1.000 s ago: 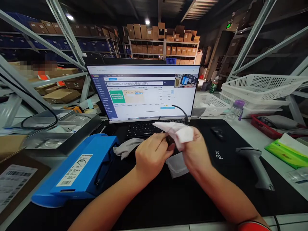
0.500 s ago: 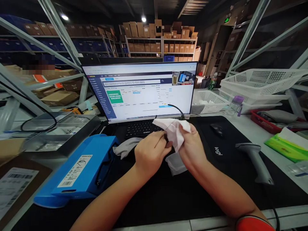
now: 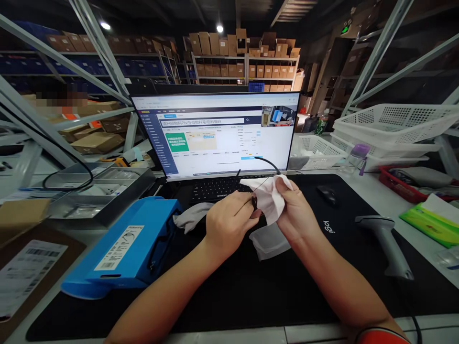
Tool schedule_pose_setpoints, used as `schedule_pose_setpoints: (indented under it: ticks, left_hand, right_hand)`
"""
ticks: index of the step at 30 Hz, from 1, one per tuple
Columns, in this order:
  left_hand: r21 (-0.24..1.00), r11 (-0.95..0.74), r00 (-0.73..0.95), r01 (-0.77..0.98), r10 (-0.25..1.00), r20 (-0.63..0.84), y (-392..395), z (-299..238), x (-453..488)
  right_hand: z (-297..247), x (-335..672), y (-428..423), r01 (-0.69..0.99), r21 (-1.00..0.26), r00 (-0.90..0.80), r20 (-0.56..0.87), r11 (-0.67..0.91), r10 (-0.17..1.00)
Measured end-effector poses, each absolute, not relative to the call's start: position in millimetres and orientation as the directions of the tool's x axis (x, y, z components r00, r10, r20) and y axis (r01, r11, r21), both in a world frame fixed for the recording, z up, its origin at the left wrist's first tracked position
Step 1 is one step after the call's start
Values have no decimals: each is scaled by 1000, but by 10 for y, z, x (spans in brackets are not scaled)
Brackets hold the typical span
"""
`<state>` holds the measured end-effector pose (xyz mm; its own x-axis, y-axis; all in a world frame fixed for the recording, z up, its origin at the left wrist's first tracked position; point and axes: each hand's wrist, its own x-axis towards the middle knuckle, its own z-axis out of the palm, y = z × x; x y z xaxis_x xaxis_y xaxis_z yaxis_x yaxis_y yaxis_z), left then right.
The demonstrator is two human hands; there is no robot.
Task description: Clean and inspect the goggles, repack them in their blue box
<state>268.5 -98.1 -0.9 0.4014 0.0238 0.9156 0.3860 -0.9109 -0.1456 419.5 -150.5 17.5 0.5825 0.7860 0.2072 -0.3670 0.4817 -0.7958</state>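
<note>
Treat the step in hand, by all appearances, as wiping the black-framed glasses with a white tissue. Steady the frame with the left grip, fingers drawn together on a dark part of it at the tips; pinch lightly, near the lens rather than out along the temples. Work the tissue from the right grip, clamped on the cloth-like folds with the thumb on top, in short, gentle strokes, turning to a fresh fold as needed. Cannot tell what lies behind the tissue under the hidden right fingers.

Find the glasses between both grips, lifted above the black desk mat, largely masked by tissue and knuckles. Note one curved temple reaching out beyond the right grip, plus a short dark tip, likely of the other temple, beyond the left; probably best kept clear of any knock.

Just below the right grip, see a translucent sleeve; just beside the left grip, a crumpled grey cloth, then farther left a blue carton. Beyond both grips, see the keyboard, then the monitor.
</note>
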Motion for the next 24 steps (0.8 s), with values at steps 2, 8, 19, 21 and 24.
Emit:
schedule_pose_setpoints:
  ticks: [2,8,19,21,24]
  left_hand:
    - [-97,-899,399,428,92,912,-940,-18,2642]
    - [30,-893,370,449,216,904,-879,-28,2579]
    - [-3,-959,451,285,131,883,-805,143,2539]
    - [64,-956,416,286,184,891,-789,162,2499]
    - [74,-953,409,293,194,892,-785,172,2484]
  right_hand:
    - [46,4005,-1526,-263,-836,619,237,482,748]
    - [-87,3848,-1601,40,-903,563,375,428,736]
    - [362,4681,-1601,-271,-913,333,208,305,920]
    - [369,4878,-1683,5,-952,352,288,306,891]
    - [372,5037,-1826,536,-788,550,598,303,583]
